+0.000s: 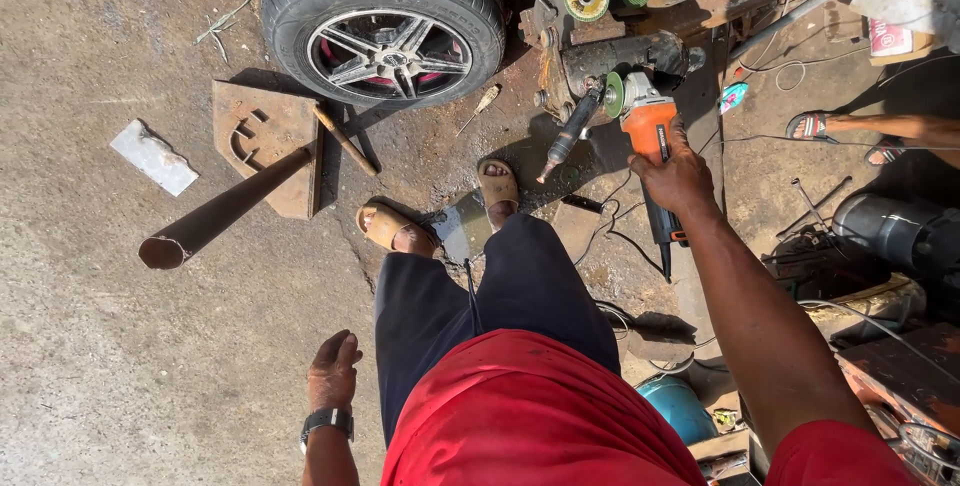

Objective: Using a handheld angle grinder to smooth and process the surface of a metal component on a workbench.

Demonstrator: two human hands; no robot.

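Right hand (678, 178) grips orange grinder (648, 131), disc beside dark cylinder (625, 56). Left hand (332, 371) hangs loosely curled, empty. Risks: cord (610, 236) near sandalled feet could trip; one-handed hold invites kickback.

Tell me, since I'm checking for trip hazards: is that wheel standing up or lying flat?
Lying flat: the wheel rests on the ground with its spoked face turned upward.

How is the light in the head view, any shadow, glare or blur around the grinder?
Head view: hard sunlight, sharp throughout, no motion blur; the orange angle grinder in the right hand is brightly lit; dark shadow beside the tyre; the left hand hangs in sun; edges bow slightly from the wide lens.
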